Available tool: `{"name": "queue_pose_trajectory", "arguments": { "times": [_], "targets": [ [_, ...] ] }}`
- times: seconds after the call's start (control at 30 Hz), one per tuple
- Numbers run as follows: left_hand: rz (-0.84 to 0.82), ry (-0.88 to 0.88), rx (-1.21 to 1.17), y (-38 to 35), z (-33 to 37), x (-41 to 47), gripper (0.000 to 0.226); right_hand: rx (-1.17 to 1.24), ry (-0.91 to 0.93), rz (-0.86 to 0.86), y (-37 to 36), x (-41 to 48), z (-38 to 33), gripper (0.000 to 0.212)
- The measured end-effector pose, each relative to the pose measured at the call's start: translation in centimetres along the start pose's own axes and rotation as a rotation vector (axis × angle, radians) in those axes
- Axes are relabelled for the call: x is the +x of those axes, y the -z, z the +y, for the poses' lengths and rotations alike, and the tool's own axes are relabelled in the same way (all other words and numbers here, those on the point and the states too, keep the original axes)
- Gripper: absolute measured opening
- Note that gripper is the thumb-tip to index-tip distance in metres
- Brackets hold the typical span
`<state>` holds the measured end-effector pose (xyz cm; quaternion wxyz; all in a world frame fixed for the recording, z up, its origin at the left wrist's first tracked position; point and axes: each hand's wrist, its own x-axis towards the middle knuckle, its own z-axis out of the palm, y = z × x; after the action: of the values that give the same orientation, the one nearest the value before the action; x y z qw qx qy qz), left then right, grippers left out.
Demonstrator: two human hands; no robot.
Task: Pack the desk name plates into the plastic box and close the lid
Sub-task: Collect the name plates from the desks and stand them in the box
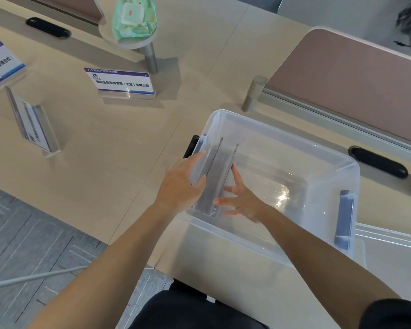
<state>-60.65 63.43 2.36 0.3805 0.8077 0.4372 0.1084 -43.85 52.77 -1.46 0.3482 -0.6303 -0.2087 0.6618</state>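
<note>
A clear plastic box [301,148] with grey latches stands open on the desk. Inside it, against the left wall, name plates [220,172] stand on edge. My left hand [178,184] grips the box's left wall from outside, fingers curled over the rim. My right hand [241,200] is inside the box, its straight, spread fingers pressing against the standing plates. Three more acrylic name plates are on the desk: one [122,83] facing me at centre, one [32,122] turned sideways at left, one [0,62] at the far left edge.
A pack of wet wipes [134,17] lies on a small round shelf on a metal post. Pink desk partitions [349,84] stand behind the box. Black cable grommets [379,161] [48,27] are set in the desk. The desk edge and carpet floor lie at lower left.
</note>
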Motion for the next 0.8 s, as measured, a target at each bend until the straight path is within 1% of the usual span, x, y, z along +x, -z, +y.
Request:
{"name": "queue_pose_trajectory", "arguments": {
  "times": [0.07,0.13,0.2,0.37,0.53,0.6,0.63,0.67,0.7,0.73,0.77,0.8],
  "targets": [
    [-0.001,0.001,0.003,0.0,0.0,0.0,0.057,-0.001,-0.002,-0.004,-0.2,0.0,0.0,0.158],
    [0.001,-0.002,-0.003,0.0,0.0,-0.1,0.057,-0.017,-0.018,0.015,-0.3,0.2,0.1,0.142],
    [0.003,-0.015,-0.007,0.0,0.0,-0.1,0.057,-0.021,-0.029,0.036,-0.4,0.4,0.1,0.132],
    [0.005,-0.026,-0.011,0.1,0.2,-0.1,0.057,-0.003,-0.029,0.062,-0.4,0.5,0.0,0.123],
    [0.01,-0.021,-0.004,0.1,0.4,-0.2,0.056,0.001,-0.033,0.067,-0.4,0.6,0.1,0.123],
    [0.001,-0.036,0.043,0.0,0.4,-0.1,0.056,-0.051,-0.033,0.059,-0.3,0.3,-0.1,0.123],
    [0.013,-0.05,0.117,-0.2,0.3,-0.1,0.056,-0.09,-0.038,0.067,-0.2,0.1,-0.3,0.122],
    [0.036,-0.069,0.224,-0.4,0.2,-0.1,0.057,-0.131,-0.036,0.097,0.0,-0.3,-0.6,0.117],
    [0.065,-0.089,0.329,-0.6,0.2,-0.2,0.057,-0.174,-0.025,0.14,0.4,-1.0,-1.1,0.107],
    [0.097,-0.1,0.407,-0.8,0.2,-0.3,0.056,-0.221,-0.001,0.186,0.9,-1.9,-1.7,0.09],
    [0.133,-0.119,0.433,-1.0,0.6,-0.4,0.052,-0.28,0.037,0.249,1.6,-3.0,-2.4,0.068],
    [0.162,-0.148,0.408,-1.2,1.2,-0.5,0.046,-0.357,0.076,0.325,2.4,-4.4,-3.0,0.045]
  ]
}}
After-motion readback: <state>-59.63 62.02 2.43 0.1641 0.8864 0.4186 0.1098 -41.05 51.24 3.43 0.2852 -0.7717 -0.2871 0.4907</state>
